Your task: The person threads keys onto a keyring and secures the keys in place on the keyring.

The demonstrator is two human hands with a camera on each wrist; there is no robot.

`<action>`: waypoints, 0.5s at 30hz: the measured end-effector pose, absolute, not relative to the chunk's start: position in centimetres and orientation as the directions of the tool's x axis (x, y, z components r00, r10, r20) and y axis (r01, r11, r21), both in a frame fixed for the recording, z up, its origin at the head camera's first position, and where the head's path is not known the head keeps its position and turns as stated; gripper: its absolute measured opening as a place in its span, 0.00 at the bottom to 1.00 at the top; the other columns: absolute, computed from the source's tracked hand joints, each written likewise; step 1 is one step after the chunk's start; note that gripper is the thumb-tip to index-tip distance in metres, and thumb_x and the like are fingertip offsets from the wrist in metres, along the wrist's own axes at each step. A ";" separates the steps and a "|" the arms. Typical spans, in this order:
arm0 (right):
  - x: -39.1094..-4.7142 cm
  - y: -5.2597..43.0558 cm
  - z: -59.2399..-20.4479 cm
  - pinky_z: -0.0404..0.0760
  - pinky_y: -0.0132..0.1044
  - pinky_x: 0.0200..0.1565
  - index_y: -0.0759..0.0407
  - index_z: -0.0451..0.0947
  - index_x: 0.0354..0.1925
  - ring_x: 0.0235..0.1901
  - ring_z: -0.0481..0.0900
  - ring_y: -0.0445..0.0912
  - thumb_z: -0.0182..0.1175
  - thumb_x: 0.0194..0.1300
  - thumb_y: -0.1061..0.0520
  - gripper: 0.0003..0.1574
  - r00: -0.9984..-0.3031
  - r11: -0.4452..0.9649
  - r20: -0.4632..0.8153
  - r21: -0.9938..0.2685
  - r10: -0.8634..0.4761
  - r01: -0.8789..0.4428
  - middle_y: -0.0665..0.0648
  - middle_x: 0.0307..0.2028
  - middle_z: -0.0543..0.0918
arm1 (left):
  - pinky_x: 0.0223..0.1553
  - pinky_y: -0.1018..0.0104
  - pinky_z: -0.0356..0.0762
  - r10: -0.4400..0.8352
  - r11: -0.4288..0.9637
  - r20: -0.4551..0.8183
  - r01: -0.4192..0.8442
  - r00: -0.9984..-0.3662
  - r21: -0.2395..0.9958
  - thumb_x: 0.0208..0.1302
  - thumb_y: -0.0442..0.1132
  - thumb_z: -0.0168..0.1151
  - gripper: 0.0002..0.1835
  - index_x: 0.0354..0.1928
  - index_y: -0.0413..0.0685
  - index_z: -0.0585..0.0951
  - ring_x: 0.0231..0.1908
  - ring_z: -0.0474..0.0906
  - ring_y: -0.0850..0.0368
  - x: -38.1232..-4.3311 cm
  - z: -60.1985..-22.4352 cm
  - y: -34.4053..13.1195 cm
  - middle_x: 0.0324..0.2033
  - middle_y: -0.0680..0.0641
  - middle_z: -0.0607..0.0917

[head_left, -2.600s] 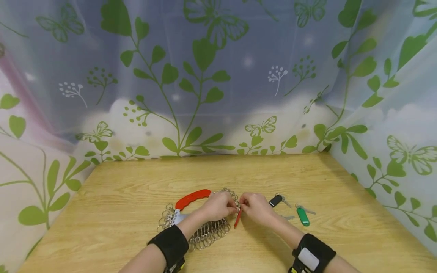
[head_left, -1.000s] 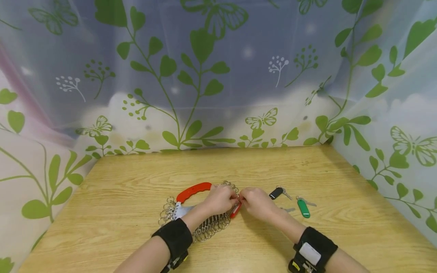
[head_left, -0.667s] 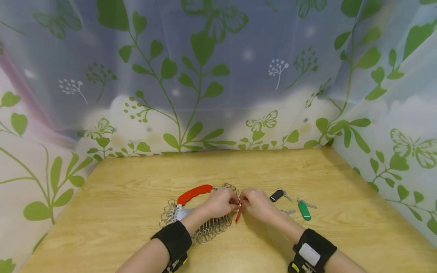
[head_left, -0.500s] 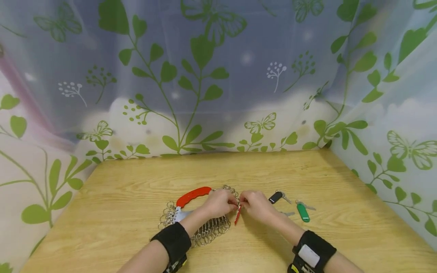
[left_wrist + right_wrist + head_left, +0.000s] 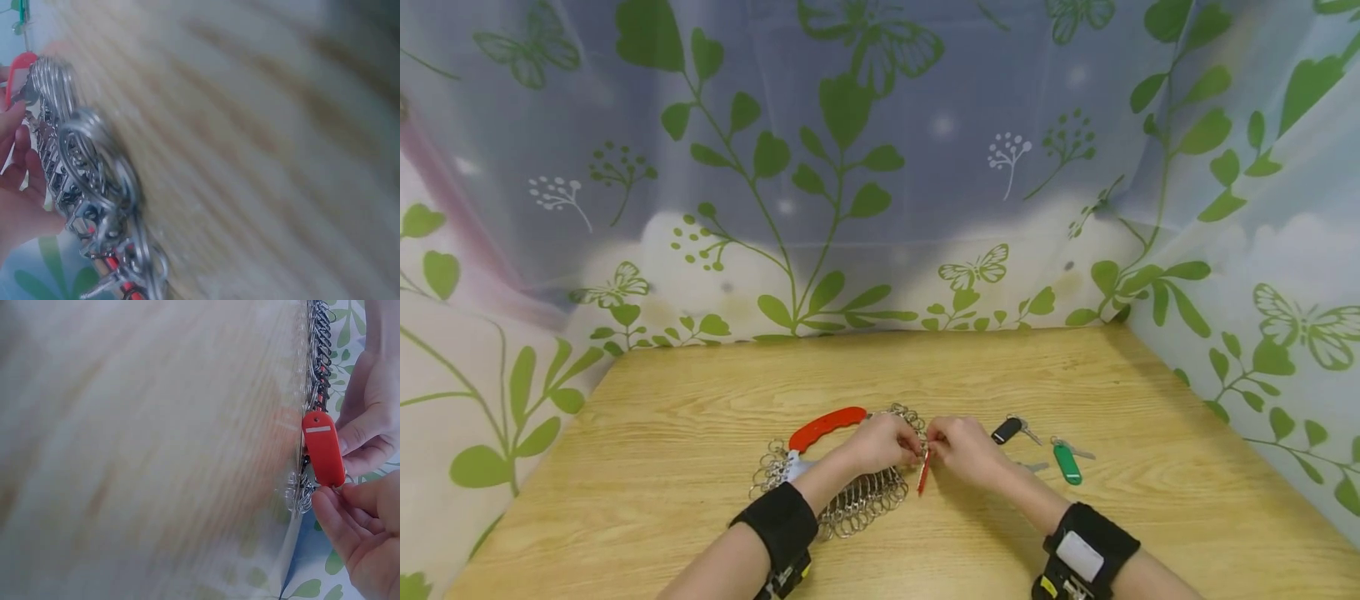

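Observation:
A large key holder has a red handle (image 5: 827,427) and a pale plate (image 5: 795,464) fringed with metal rings (image 5: 857,504), lying left of the middle of the table. My left hand (image 5: 886,442) bends over its right end, thumb and forefinger pinching a metal ring there. Facing it, my right hand (image 5: 964,448) pinches the ring end of a red key tag (image 5: 324,450) that hangs between the hands, edge-on in the head view. The left wrist view has the rings (image 5: 100,156) up close. Fingertips hide the joint between tag and holder.
Right of my hands lie a black key tag (image 5: 1007,430) and a green key tag (image 5: 1066,463), both with keys. Another key (image 5: 1036,467) shows partly behind the right forearm. A leaf-patterned curtain (image 5: 880,208) surrounds the wooden table (image 5: 737,375).
A second ago the red tag showed its flat face, tilted toward the left hand; now it hangs edge-on. Both hands stay at the same spot, and the view shifts slightly.

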State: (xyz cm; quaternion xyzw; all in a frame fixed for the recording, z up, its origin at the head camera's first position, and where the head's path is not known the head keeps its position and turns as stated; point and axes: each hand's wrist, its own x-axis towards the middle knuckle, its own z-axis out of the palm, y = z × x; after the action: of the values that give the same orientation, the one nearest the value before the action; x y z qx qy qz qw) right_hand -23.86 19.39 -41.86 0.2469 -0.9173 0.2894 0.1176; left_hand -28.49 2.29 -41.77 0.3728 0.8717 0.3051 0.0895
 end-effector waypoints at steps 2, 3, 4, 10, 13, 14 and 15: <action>-23.9 19.4 -41.8 0.71 0.32 0.22 0.57 0.73 0.25 0.21 0.68 0.37 0.56 0.52 0.70 0.09 -0.847 0.704 0.363 -0.475 -0.389 -0.527 0.51 0.22 0.75 | 0.37 0.62 0.69 0.697 0.523 0.075 0.577 -0.713 0.627 0.50 0.38 0.64 0.04 0.23 0.57 0.81 0.29 0.70 0.65 -28.5 -41.8 2.3 0.27 0.60 0.77; -23.9 19.4 -41.8 0.71 0.32 0.22 0.57 0.73 0.25 0.20 0.67 0.37 0.56 0.52 0.70 0.09 -0.845 0.702 0.363 -0.477 -0.392 -0.530 0.50 0.22 0.75 | 0.35 0.64 0.69 0.692 0.520 0.076 0.570 -0.717 0.636 0.49 0.38 0.64 0.03 0.23 0.57 0.81 0.29 0.70 0.64 -28.5 -41.8 2.3 0.27 0.60 0.77; -23.9 19.5 -41.8 0.71 0.32 0.22 0.57 0.73 0.25 0.20 0.67 0.37 0.56 0.52 0.70 0.09 -0.844 0.700 0.365 -0.476 -0.393 -0.532 0.50 0.22 0.75 | 0.36 0.64 0.69 0.687 0.522 0.078 0.565 -0.722 0.639 0.49 0.38 0.64 0.03 0.22 0.57 0.81 0.30 0.70 0.64 -28.5 -41.9 2.3 0.27 0.59 0.76; -23.9 19.5 -41.9 0.72 0.32 0.24 0.58 0.73 0.25 0.22 0.70 0.39 0.55 0.49 0.72 0.09 -0.797 0.705 0.418 -0.393 -0.435 -0.591 0.51 0.23 0.76 | 0.47 0.53 0.64 0.650 0.573 0.089 0.564 -0.755 0.595 0.48 0.40 0.64 0.03 0.22 0.60 0.82 0.31 0.71 0.66 -28.3 -41.8 2.6 0.25 0.62 0.79; -23.8 19.5 -41.9 0.73 0.32 0.26 0.58 0.74 0.25 0.25 0.71 0.40 0.55 0.49 0.72 0.10 -0.772 0.719 0.428 -0.320 -0.471 -0.617 0.51 0.24 0.76 | 0.49 0.46 0.60 0.629 0.601 0.084 0.552 -0.773 0.577 0.48 0.42 0.64 0.04 0.21 0.61 0.82 0.30 0.71 0.66 -28.3 -41.7 2.8 0.23 0.63 0.79; -23.7 19.4 -41.9 0.74 0.32 0.27 0.58 0.74 0.25 0.26 0.72 0.41 0.55 0.48 0.72 0.10 -0.766 0.724 0.427 -0.299 -0.481 -0.621 0.51 0.24 0.75 | 0.49 0.44 0.59 0.621 0.612 0.081 0.547 -0.780 0.570 0.49 0.42 0.64 0.04 0.21 0.62 0.82 0.30 0.71 0.66 -28.2 -41.7 2.8 0.22 0.64 0.79; -23.7 19.4 -41.9 0.74 0.33 0.28 0.58 0.74 0.25 0.26 0.72 0.41 0.55 0.48 0.72 0.09 -0.761 0.730 0.429 -0.278 -0.488 -0.624 0.51 0.24 0.75 | 0.48 0.43 0.59 0.612 0.622 0.083 0.543 -0.787 0.564 0.49 0.42 0.64 0.04 0.20 0.62 0.82 0.29 0.71 0.66 -28.2 -41.7 2.9 0.22 0.64 0.79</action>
State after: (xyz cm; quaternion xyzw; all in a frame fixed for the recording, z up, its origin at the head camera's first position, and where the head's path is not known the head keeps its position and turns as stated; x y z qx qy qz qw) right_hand -23.66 19.38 -41.87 0.3038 -0.9152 0.2068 0.1656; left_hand -28.21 2.87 -41.71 0.3213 0.8988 0.2925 0.0587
